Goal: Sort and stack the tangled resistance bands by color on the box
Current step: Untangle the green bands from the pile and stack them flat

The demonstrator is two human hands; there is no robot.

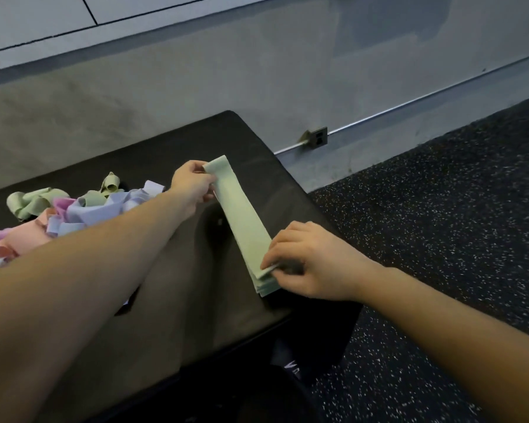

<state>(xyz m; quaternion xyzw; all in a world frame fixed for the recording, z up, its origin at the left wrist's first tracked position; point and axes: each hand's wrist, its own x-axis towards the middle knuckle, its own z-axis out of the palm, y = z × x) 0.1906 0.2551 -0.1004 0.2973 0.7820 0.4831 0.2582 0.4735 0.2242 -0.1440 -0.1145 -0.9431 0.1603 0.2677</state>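
The left hand (193,186) pinches the far end of a green band (242,215), holding that end slightly raised above the black box (171,270). The right hand (306,261) pinches the near end, fingers curled over the top and thumb beneath, directly above a green stack (268,285) lying near the right edge of the box. The band is held flat and taut between both hands, angled from far-left to near-right. To complete the step well, align the near end with the stack's edge first, then lower the far end so the band settles without folds (a twist would probably make later layers slide). Keep light tension until the band rests flat, and release the near end last. A tangled pile (74,212) of green, lilac and pink bands lies well apart on the left part of the box, so much of the sorting appears unfinished.
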